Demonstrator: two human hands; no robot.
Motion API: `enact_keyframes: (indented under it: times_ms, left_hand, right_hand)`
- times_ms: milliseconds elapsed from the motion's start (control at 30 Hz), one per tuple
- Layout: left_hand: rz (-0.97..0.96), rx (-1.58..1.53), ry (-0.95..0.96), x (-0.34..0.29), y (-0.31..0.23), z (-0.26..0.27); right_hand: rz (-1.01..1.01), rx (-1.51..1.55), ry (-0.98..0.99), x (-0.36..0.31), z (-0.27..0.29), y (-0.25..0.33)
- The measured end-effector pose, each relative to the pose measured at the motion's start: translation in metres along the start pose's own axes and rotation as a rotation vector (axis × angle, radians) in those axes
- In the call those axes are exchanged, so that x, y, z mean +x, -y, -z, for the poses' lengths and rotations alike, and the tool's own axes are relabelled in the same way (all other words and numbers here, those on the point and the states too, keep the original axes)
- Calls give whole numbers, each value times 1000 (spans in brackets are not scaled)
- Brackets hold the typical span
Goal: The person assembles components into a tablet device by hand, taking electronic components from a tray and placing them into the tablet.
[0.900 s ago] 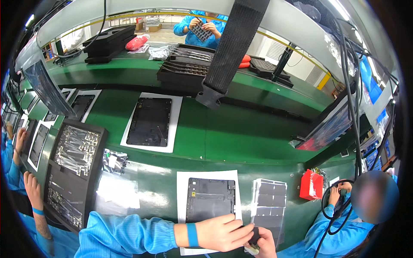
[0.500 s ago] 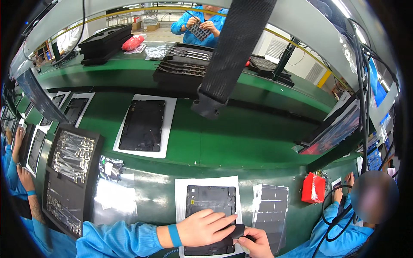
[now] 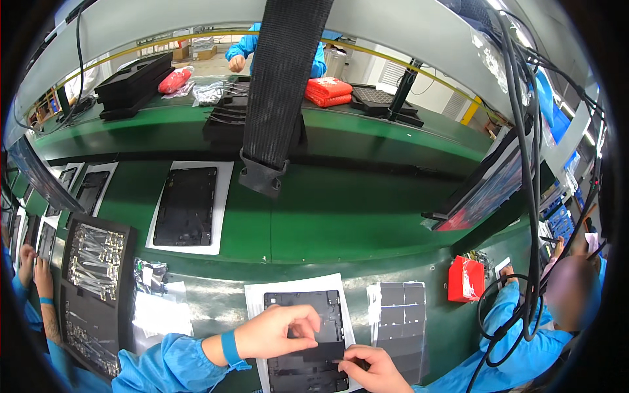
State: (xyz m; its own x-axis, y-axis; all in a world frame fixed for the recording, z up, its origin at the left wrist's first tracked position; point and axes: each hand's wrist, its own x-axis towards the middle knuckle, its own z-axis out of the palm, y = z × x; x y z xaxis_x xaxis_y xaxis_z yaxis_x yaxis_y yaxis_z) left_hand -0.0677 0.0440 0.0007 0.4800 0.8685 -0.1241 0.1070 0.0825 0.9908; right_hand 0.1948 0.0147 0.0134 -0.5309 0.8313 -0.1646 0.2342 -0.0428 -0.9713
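Looked partway done tbh: right hand [image 3: 372, 368] pinched a thin black rectangular strip [image 3: 324, 352] over the black tablet-shaped shell [image 3: 331, 313], unreleased; left hand [image 3: 282, 331] half-curled, seemingly empty.

- Left arm: loose sleeve [image 3: 170, 360] of bright sky-blue cloth, creased and bunched along the forearm, ending short of the wrist.
- Left wrist: flat wristband [image 3: 230, 349], a deeper blue than the cloth, plain-faced, snug; short tab [image 3: 243, 366] of like blue sticking out at its lower end.
- Left hand [image 3: 278, 331]: bare to the fingertips.
- Right hand [image 3: 373, 370]: bare also; cuff on this side can't be made out at lower edge.
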Motion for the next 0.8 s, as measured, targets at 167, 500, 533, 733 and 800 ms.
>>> enact_keyframes:
  times_ms: [167, 500, 533, 733, 800]
  left_hand:
    - [-68, 157, -321, 12, 8, 20]
    - [-186, 312, -418, 40, 41, 13]
    - [-165, 303, -411, 40, 41, 12]
    - [-176, 433, -366, 46, 41, 10]
    - [-170, 473, -360, 46, 42, 10]
  right_hand:
    - [-20, -360, -214, 19, 1, -13]
    - [270, -1146, -113, 46, -2, -43]
    - [253, -1136, -99, 46, -1, -42]
    - [235, -1065, -83, 46, 2, -39]
    - [236, -1069, -86, 47, 0, -36]
